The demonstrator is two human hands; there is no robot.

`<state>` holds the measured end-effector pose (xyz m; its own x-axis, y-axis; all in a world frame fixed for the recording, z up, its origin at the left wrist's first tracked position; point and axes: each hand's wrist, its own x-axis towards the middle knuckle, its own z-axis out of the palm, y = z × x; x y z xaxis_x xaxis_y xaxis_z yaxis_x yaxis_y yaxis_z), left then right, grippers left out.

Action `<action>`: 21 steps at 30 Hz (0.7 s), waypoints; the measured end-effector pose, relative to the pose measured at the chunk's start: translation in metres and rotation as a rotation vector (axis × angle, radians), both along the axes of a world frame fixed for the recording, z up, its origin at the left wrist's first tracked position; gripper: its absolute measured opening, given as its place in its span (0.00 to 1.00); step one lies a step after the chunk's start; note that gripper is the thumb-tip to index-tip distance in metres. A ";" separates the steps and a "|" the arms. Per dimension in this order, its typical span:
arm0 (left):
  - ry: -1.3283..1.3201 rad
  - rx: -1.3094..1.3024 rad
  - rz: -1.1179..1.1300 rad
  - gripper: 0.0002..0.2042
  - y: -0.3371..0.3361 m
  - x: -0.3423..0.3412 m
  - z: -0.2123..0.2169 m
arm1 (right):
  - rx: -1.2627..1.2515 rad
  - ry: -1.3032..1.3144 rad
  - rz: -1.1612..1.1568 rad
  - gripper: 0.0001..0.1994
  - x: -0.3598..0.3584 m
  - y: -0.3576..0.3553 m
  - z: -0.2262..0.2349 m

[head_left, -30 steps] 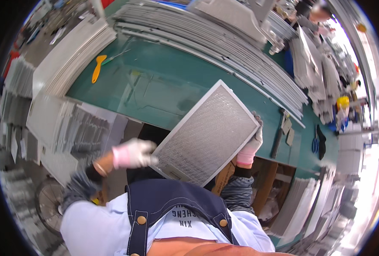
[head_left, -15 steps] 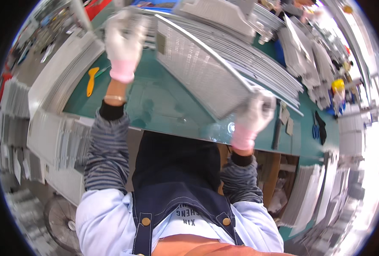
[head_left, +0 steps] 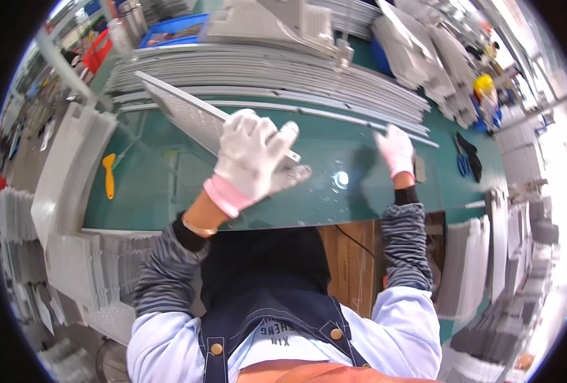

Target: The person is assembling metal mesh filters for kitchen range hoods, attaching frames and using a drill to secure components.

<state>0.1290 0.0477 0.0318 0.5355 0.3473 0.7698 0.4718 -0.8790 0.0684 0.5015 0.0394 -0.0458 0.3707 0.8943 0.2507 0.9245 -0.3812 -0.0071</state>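
Note:
My left hand (head_left: 251, 153), in a white glove with a pink cuff, grips a grey metal mesh panel (head_left: 181, 108) near its lower end. The panel stands tilted on edge over the green table (head_left: 155, 191) and runs up and to the left toward the back stack. My right hand (head_left: 395, 150), gloved the same way, lies apart from the panel with its fingers spread. It rests at the front edge of the long stack of grey panels (head_left: 283, 70) along the back of the table.
A yellow scraper (head_left: 109, 175) lies at the table's left end and blue scissors (head_left: 465, 163) at its right end. Piles of grey panels stand left (head_left: 60, 185) and right (head_left: 468, 268) of the table. A blue crate (head_left: 175, 29) sits behind the stack.
The panel went from in front of my body up over the table. My right hand has let go of it and moved right to the stack; my left hand now holds it alone.

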 end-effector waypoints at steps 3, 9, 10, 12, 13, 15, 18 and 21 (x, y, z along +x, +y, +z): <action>-0.066 0.016 0.021 0.29 -0.002 -0.008 0.002 | -0.182 -0.054 -0.325 0.12 0.051 0.011 -0.047; -0.137 0.013 0.034 0.23 -0.002 -0.020 -0.008 | -0.068 0.016 -0.452 0.11 0.028 0.014 -0.055; -0.190 0.063 0.008 0.21 0.003 -0.014 -0.010 | -0.026 0.056 -0.404 0.12 0.041 0.017 -0.060; -0.286 0.113 -0.048 0.17 0.012 0.001 -0.014 | 0.183 0.268 -0.097 0.12 0.063 0.011 -0.068; -0.294 0.116 -0.059 0.17 0.017 0.010 -0.014 | 0.367 0.474 0.226 0.12 0.069 0.003 -0.068; -0.288 0.136 0.005 0.17 0.017 -0.004 -0.025 | 0.104 1.270 0.360 0.11 -0.059 -0.011 0.045; -0.298 0.185 -0.007 0.17 0.021 0.002 -0.019 | 0.209 0.950 0.597 0.10 -0.139 -0.045 0.156; -0.308 0.222 -0.032 0.18 0.028 0.008 -0.021 | 0.574 0.941 0.674 0.08 -0.177 -0.062 0.193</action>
<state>0.1372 0.0758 0.0108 0.2755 0.1405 0.9510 0.4306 -0.9025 0.0086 0.3248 -0.0222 0.1476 0.1343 0.8247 0.5494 0.4825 0.4298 -0.7632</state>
